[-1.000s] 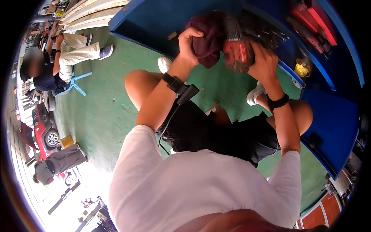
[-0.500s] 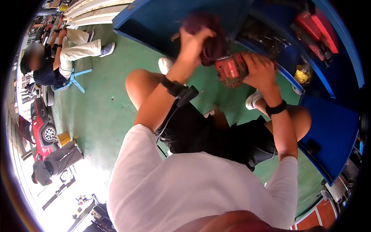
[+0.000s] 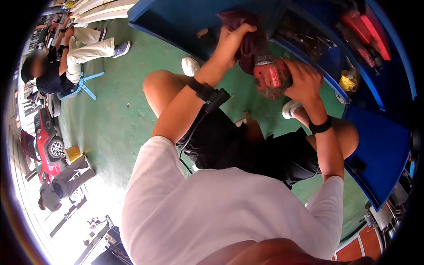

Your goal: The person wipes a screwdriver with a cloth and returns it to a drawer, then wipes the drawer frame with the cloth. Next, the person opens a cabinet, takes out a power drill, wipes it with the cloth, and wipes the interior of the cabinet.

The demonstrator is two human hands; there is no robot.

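A dark maroon cloth is bunched in my left hand, its fingers closed on it. The cloth lies against the front end of a red and black power tool. My right hand is wrapped round the tool's other side, with part of its grip hidden by the fingers. Both hands are above the green floor, in front of the blue cabinet.
Blue drawers at the right hold red tools, metal parts and a yellow item. A seated person and a bending person are at the left, near a red car.
Over the last second the cloth has moved from beside the tool's metal end onto its front. The tool has tilted and shifted slightly, and my left hand has turned and moved up.
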